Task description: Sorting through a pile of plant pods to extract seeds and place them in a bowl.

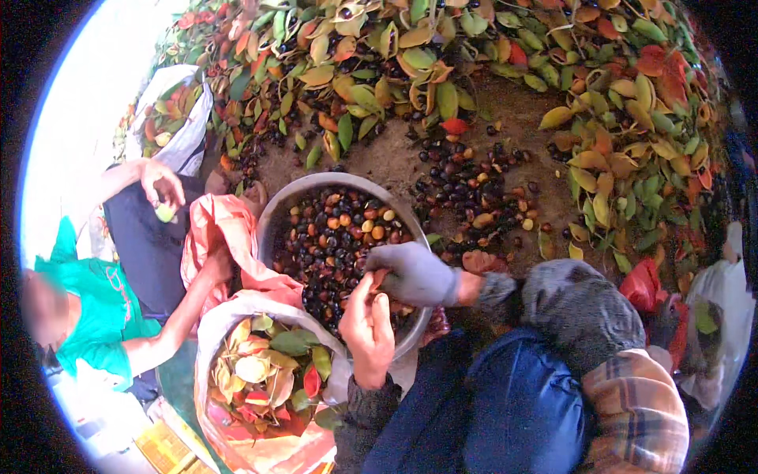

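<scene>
Over a round metal basin [273,208], my bare left hand [370,335] and my grey-gloved right hand [414,274] meet at the fingertips. A small reddish-brown piece [378,281], perhaps of a pod, is pinched between them; its far side is hidden by the glove. The basin holds many dark, brown and orange nuts or seeds [331,237]. Just left of my left hand stands a white and orange woven sack [204,361], full of yellow, green and red empty-looking pods [260,367].
Split pods [450,101] are heaped beyond the basin, with loose dark nuts [474,183] on the ground. A person in a green top [95,296] sits at left, one hand holding a pale green piece [164,212], the other at red sacking [219,219]. Another sack [172,142] stands behind.
</scene>
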The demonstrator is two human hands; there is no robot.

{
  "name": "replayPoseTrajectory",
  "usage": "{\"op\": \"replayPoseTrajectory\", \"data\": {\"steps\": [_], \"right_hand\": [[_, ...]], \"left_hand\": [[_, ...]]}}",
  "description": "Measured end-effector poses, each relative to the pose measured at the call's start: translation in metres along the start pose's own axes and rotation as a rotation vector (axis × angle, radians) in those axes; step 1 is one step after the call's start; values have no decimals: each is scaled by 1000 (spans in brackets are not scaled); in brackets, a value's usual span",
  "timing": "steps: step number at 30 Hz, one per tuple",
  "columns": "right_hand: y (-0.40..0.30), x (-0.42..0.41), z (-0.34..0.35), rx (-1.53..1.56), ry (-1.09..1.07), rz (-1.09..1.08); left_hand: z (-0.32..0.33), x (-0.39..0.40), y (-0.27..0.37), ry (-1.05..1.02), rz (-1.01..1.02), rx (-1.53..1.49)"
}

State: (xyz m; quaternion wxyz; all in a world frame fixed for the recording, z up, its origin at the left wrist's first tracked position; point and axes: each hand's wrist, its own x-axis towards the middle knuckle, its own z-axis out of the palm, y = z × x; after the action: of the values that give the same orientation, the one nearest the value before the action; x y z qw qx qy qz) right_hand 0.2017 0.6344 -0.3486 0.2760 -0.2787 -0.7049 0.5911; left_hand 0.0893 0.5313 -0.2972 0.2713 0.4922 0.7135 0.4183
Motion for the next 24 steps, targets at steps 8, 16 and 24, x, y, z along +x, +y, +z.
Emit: {"op": "replayPoseTrajectory", "data": {"steps": [8, 16, 24], "right_hand": [[17, 23, 13, -285, -23, -327], [93, -25, -73, -700, 271, 64], [166, -39, -28, -857, 82, 193]], "left_hand": [[-35, -1, -23, 553, -267, -397], [-212, -99, -41, 847, -123, 935], [-69, -36, -21, 373, 254, 655]]}}
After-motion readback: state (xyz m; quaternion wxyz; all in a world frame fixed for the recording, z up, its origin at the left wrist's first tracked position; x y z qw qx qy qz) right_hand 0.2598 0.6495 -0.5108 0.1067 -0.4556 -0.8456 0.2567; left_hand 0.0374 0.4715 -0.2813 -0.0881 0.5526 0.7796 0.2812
